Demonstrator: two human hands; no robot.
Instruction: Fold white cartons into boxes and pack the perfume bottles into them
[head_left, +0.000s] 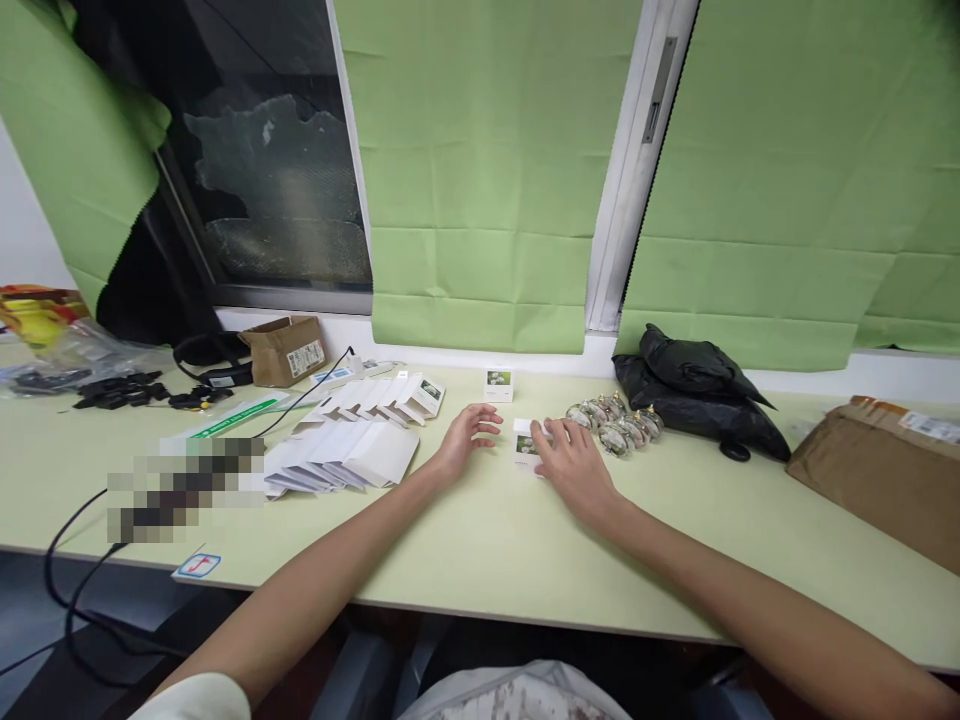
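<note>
My right hand (574, 465) has its fingers and thumb on a small white box (526, 446) printed with a green and white flower picture; the hand covers the box's right side. Left of that box, my left hand (461, 445) hovers with fingers apart and slightly curled, holding nothing. A second white box (498, 386) of the same print stands upright behind them. Just beyond my right hand lie several round, clear-looking ornaments (622, 433) with gold-coloured tips. Rows of white, flattened-looking boxes (382, 455) lie overlapping to the left of my left hand.
Black plastic bags (697, 395) lie at the back right, beside a brown package (885, 470). At the back left are an open cardboard box (285, 352), black cable parts (124, 390) and a power strip (352, 370). Dark cables (56, 540) hang over the table's front edge.
</note>
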